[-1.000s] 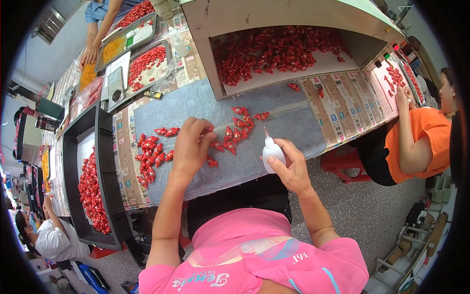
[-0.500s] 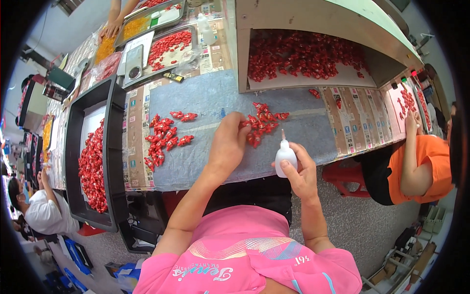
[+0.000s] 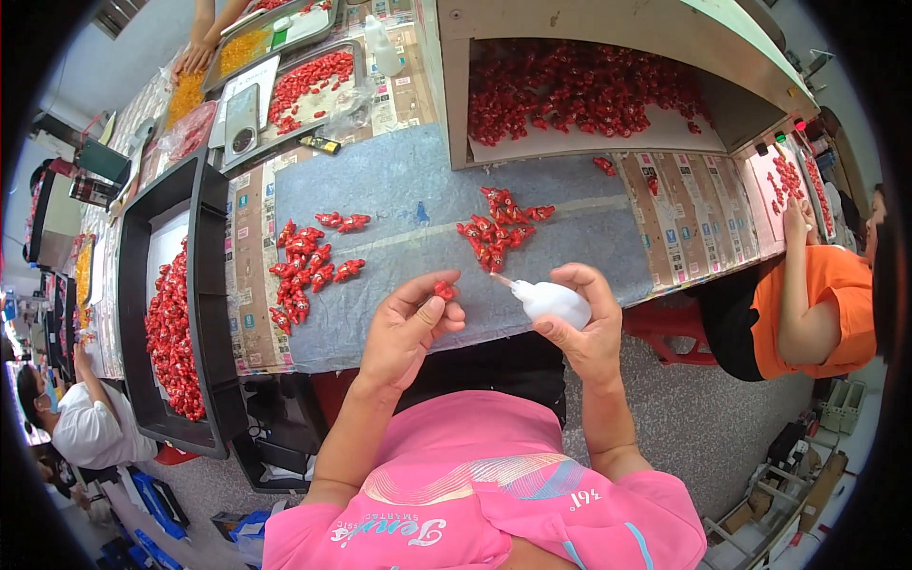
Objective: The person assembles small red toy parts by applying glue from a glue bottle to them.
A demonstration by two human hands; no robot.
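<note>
Pinched between the thumb and fingers of my left hand (image 3: 410,328) is a small red figurine (image 3: 444,290), held just above the mat's near edge. My right hand (image 3: 591,328) grips a white squeeze bottle (image 3: 554,306), tipped sideways so its thin nozzle points left toward that figurine; the two are apart. Beyond my hands lies a loose pile of red figurines (image 3: 497,231) on the grey-blue mat (image 3: 399,180). A second pile (image 3: 302,266) sits on the mat's left side.
A black tray (image 3: 211,313) of red pieces stands at the left. Behind the mat, a metal box (image 3: 456,104) with an open front holds many more. A phone (image 3: 241,122) and another bottle (image 3: 383,47) lie farther back. People sit on both sides, one in an orange shirt (image 3: 828,304).
My left hand has drawn back from the right pile toward me with one red figurine. The bottle has turned from upright to lying sideways, its nozzle toward the left.
</note>
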